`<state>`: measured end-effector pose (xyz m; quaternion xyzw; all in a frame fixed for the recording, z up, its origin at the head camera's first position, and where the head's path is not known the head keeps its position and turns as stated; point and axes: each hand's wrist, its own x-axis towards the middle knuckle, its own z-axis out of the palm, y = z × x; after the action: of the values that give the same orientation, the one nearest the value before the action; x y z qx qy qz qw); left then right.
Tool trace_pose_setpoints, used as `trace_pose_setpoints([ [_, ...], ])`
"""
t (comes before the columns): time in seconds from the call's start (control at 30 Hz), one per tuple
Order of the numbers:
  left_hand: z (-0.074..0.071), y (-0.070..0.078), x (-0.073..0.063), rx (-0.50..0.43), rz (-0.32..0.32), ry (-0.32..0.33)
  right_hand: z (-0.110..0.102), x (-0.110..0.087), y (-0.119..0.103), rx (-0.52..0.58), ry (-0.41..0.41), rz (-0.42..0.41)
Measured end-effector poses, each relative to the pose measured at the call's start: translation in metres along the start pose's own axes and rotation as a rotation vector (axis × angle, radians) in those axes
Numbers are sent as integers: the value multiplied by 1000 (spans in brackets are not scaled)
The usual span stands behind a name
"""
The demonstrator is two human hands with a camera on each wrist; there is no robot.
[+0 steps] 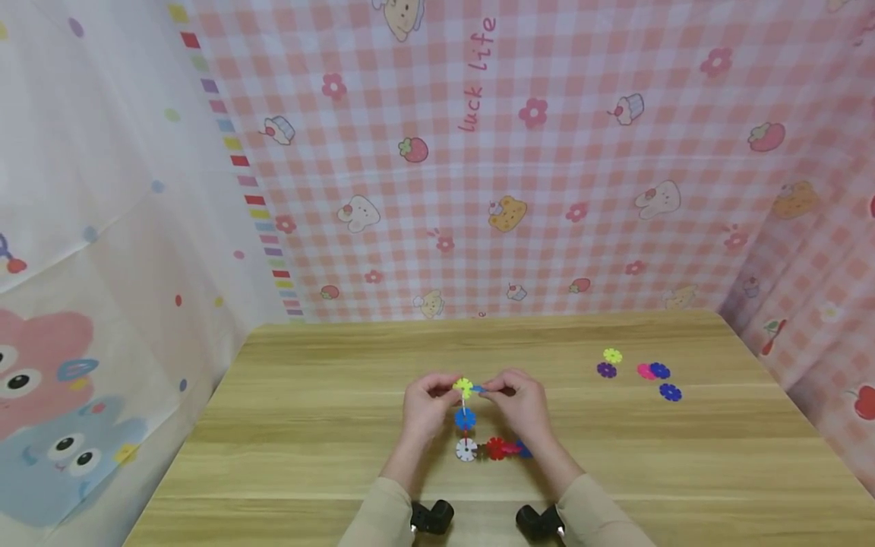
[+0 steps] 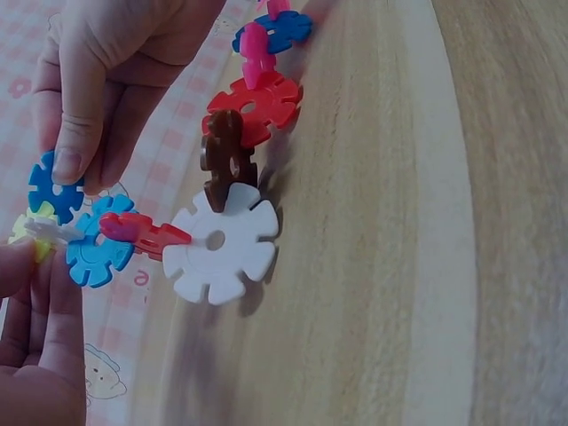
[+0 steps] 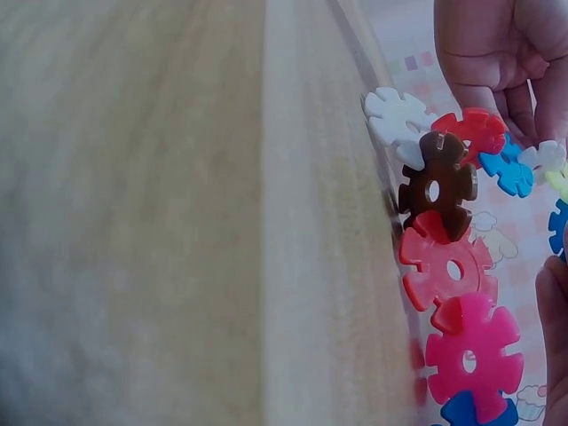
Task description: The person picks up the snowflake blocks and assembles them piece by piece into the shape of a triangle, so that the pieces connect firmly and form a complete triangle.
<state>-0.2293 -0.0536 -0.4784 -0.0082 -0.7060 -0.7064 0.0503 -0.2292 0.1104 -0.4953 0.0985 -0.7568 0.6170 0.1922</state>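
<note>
While the left hand pinches the yellow disc between thumb and fingers, probably to steady that end of the chain, the right hand pinches a blue disc by the edge away from the yellow, apparently to leave the facing slots uncovered. Both grips are closed to about a disc's thickness; whether these two discs interlock cannot be told. The chain runs between the hands over the table, turning rightward at the white corner disc. This disc and the brown disc stand crosswise, evidently because slot fits slot. Loose discs lie well apart, farther right.
</note>
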Motion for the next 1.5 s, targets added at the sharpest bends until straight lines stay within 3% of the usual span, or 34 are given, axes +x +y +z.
trace_pose_setpoints([
  [0.13,1,16,-7,-12,10,-3,0,1,0,-34,-3,-17],
  [0.27,2,34,-16,-25,27,-7,2,1,-6,-81,9,-89],
  [0.5,5,36,-17,-27,27,1,0,3,4,-109,24,-175],
  [0.6,6,33,-15,-28,9,9,0,4,5,-127,24,-221],
  [0.73,7,17,-7,-26,-10,19,-1,4,4,-153,13,-232],
  [0.87,6,3,-2,-42,-19,9,-1,4,3,-158,3,-188],
  [1.03,1,-1,1,-32,-14,-20,-4,5,2,-144,-61,-79],
  [1.2,-2,1,4,86,66,-68,-8,6,1,-127,-91,3],
  [1.4,0,5,3,285,190,-143,-8,6,0,-117,-68,24],
  [1.5,3,5,2,354,257,-149,-8,5,0,-108,-61,29],
])
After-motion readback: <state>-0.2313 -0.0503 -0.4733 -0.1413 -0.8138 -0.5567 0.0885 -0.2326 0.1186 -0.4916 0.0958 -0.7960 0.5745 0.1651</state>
